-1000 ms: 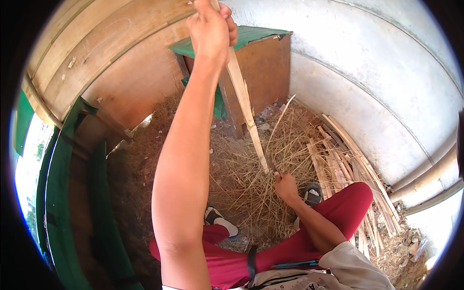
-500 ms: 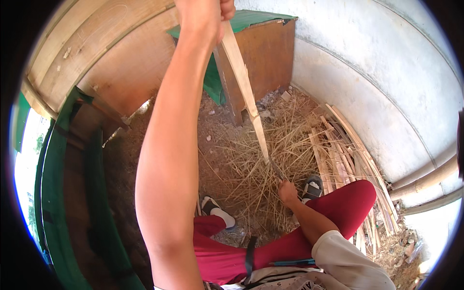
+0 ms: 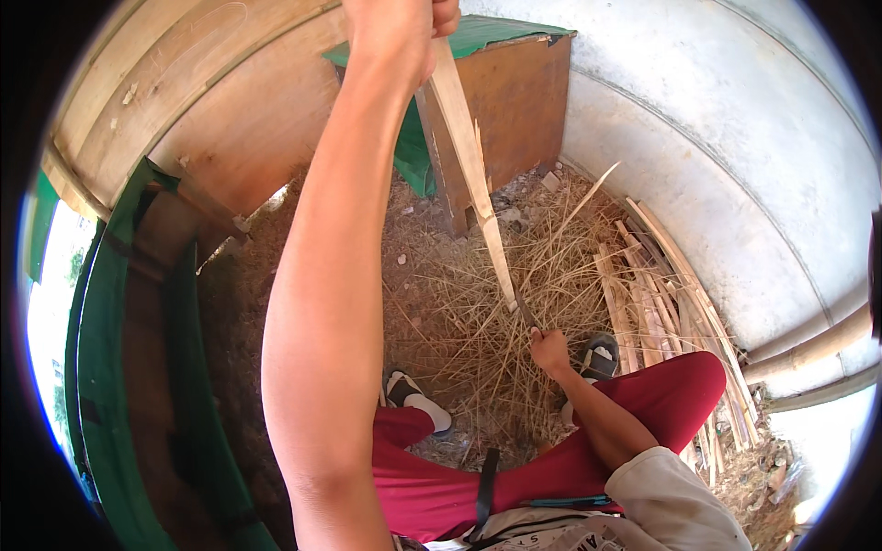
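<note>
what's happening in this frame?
A seated person is working a long bamboo strip. The left hand grips its top end, raised high. The right hand holds a dark blade at the strip's lower end, just above a heap of dry shavings on the ground. More split strips lie stacked along the wall to the right.

Two hands (image 3: 400, 32), one bamboo strip (image 3: 469, 156), two shoes (image 3: 413, 395).
</note>
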{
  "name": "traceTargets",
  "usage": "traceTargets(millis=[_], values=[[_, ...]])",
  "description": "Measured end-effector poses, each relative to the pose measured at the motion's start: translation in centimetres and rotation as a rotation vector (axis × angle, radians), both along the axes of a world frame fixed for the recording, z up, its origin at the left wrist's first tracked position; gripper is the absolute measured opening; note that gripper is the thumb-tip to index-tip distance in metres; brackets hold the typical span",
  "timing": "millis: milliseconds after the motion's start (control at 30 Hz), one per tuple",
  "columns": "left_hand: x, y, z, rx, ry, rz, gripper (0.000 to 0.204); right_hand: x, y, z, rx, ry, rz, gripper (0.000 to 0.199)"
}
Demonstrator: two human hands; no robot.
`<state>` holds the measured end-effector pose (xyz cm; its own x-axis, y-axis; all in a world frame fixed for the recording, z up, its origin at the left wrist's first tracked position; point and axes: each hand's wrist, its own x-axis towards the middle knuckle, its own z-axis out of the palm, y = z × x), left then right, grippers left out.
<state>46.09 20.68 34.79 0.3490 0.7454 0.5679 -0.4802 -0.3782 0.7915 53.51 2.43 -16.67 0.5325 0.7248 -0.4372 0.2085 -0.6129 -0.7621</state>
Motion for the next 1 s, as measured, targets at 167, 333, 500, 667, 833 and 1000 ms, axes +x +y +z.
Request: traceTargets(millis=[167, 333, 500, 667, 833, 1000], values=[[0.3, 0.6, -0.2, 0.021, 0.033, 0.019, 0.053, -0.1, 0.6, 0.7, 0.021, -0.04, -0.004, 0.052], [0.7, 0.3, -0.2, 0.034, 0.043, 0.056, 0.055, 0.7, 0.7, -0.6, 0.028, 0.204, -0.133, 0.054], [0.5, 0.9, -0.2, 0.049, 0.018, -0.01, 0.056, 0.4, -0.2, -2.2, 0.167, -0.25, 0.018, 0.054], [-0.2, 0.8, -0.4, 0.042, 0.064, 0.089, 0.057, -0.5, 1.4, 5.1, 0.218, -0.185, -0.011, 0.056], [0.1, 0.6, -0.7, 0.019, -0.012, 0.068, 0.057, -2.1, 1.2, 12.3, 0.565, -0.359, -0.069, 0.053], [0.6, 1.6, -0.4, 0.012, -0.002, 0.025, 0.056, -1.2, -3.0, -3.6, 0.004, -0.342, 0.031, 0.048]])
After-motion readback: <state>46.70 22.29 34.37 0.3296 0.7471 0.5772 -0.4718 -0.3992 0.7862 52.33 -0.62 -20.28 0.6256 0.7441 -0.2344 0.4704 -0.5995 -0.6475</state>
